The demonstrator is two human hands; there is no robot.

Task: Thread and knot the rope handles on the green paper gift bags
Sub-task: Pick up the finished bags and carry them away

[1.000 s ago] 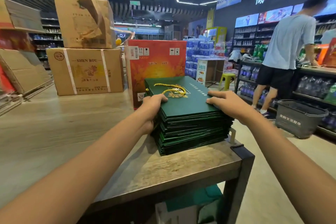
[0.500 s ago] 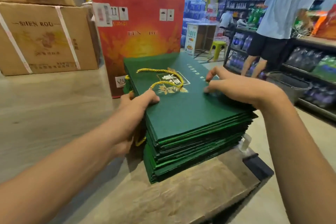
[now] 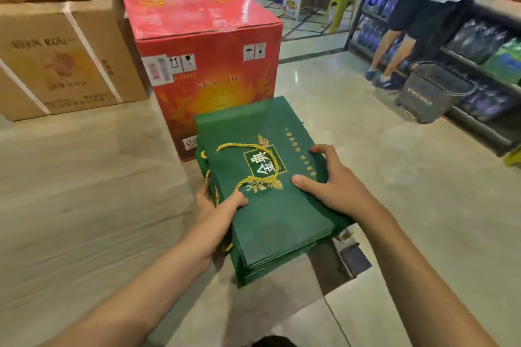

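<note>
Gripping bag stack: both hands.

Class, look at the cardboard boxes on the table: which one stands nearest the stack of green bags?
The red box, directly behind the green bag stack; the brown cartons sit further left.

The table (pale, wood-grained) carries a stack of green bags at its corner, a red box and brown cartons.

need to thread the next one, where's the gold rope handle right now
In the head view the gold rope handle loops on the top green bag, centre frame, between the left hand and right hand.
</note>
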